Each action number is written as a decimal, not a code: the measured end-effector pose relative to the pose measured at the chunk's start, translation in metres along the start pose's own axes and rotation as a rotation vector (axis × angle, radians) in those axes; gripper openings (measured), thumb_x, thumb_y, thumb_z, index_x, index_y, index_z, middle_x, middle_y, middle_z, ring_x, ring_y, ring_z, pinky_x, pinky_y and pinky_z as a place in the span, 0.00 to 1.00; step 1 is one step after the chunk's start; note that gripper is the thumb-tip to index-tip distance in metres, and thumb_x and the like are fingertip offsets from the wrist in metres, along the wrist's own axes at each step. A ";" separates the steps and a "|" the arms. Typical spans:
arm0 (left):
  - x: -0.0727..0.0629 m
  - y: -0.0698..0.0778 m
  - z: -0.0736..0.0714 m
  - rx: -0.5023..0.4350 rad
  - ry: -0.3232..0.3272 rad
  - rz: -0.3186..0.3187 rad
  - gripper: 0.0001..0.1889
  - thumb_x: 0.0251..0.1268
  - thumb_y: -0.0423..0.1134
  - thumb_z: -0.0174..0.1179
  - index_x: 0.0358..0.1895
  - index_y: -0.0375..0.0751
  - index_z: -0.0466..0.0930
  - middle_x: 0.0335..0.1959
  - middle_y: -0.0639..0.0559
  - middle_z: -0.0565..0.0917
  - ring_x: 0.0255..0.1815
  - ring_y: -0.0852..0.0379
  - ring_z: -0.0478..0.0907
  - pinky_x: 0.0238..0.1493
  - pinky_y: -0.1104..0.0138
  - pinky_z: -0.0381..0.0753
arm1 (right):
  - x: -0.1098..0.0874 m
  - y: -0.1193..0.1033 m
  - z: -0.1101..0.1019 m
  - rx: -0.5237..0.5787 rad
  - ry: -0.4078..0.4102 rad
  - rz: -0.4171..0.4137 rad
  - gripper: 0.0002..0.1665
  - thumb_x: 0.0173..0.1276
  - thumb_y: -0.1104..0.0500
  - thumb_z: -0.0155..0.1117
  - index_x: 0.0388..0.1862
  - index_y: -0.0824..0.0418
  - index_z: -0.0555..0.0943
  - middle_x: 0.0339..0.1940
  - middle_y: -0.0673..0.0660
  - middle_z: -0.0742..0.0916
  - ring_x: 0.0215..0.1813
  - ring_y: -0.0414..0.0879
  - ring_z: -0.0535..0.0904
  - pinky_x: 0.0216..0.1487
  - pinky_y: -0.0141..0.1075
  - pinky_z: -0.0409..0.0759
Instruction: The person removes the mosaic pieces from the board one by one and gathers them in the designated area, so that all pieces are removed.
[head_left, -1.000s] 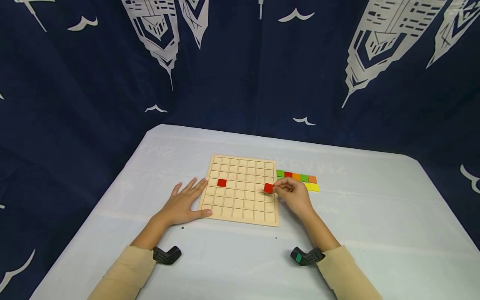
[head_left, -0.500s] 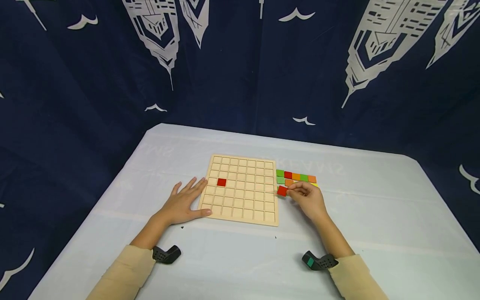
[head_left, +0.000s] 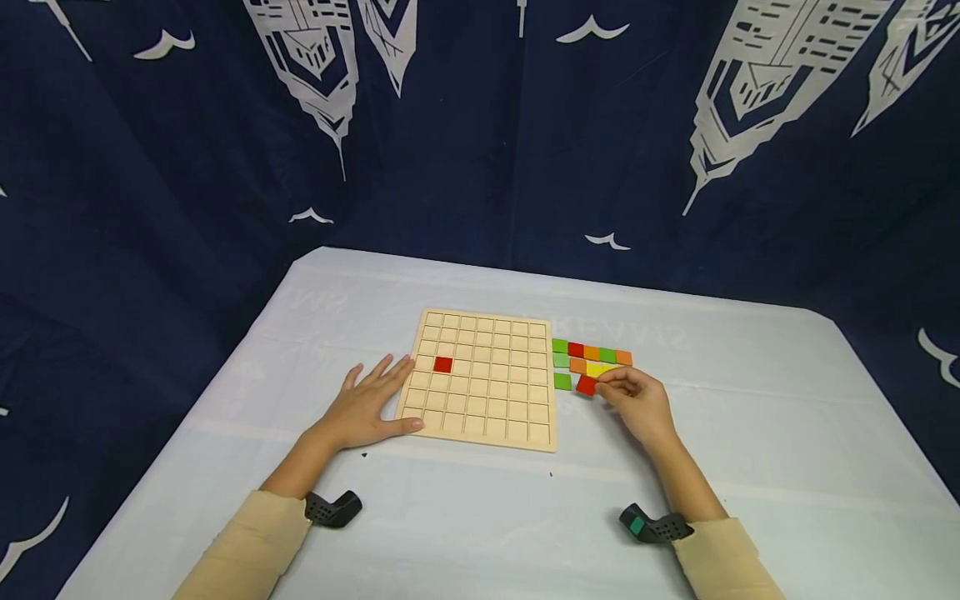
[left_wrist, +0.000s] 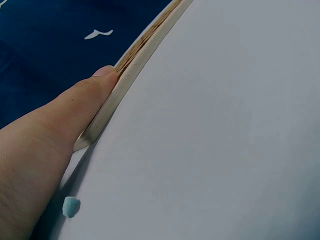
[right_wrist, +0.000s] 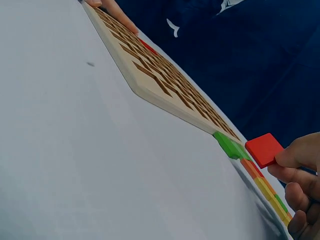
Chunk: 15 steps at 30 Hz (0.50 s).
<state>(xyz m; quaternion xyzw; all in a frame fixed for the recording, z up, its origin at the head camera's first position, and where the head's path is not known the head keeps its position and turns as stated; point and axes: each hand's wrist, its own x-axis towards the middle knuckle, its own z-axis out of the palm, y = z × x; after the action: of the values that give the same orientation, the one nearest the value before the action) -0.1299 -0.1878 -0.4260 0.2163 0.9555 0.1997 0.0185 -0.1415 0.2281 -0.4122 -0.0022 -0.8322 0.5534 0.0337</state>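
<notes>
A light wooden grid board (head_left: 480,392) lies on the table, with one red tile (head_left: 443,365) set in a cell towards its left side. My left hand (head_left: 367,408) rests spread at the board's left edge, its thumb on the near left corner. In the right wrist view, a red square tile (right_wrist: 264,150) is pinched between thumb and finger of my right hand (head_left: 637,404). That hand hovers right of the board, over rows of coloured tiles. A green tile (head_left: 562,382) lies beside the board's right edge, just left of the held tile.
Green, red and orange tiles form the back row, including an orange tile (head_left: 624,357). Yellow tiles (head_left: 595,370) in the row before it are partly covered by my right hand. A white cloth covers the table (head_left: 465,517); a dark blue curtain (head_left: 480,150) hangs behind.
My right hand has carried the red tile rightward, from above the board's right edge to above the tile rows. The green tile near the board has come into view. The left hand stays put.
</notes>
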 end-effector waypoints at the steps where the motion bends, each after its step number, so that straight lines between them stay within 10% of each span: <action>1: 0.000 0.000 0.000 -0.001 -0.001 -0.001 0.51 0.57 0.69 0.57 0.78 0.43 0.51 0.78 0.50 0.53 0.78 0.46 0.44 0.70 0.40 0.36 | 0.000 0.001 -0.001 -0.004 0.002 -0.001 0.10 0.66 0.67 0.66 0.43 0.73 0.80 0.32 0.55 0.86 0.29 0.40 0.79 0.31 0.28 0.79; 15: 0.001 -0.001 0.001 0.010 -0.011 -0.015 0.52 0.57 0.70 0.56 0.78 0.44 0.50 0.78 0.51 0.53 0.79 0.46 0.43 0.71 0.40 0.36 | 0.001 0.011 0.003 -0.094 0.053 -0.029 0.07 0.65 0.67 0.66 0.40 0.70 0.82 0.32 0.59 0.86 0.29 0.35 0.78 0.30 0.25 0.78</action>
<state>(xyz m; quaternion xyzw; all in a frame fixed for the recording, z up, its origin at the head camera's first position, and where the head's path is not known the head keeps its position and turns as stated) -0.1314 -0.1874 -0.4276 0.2101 0.9580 0.1934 0.0242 -0.1426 0.2291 -0.4233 -0.0061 -0.8560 0.5131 0.0635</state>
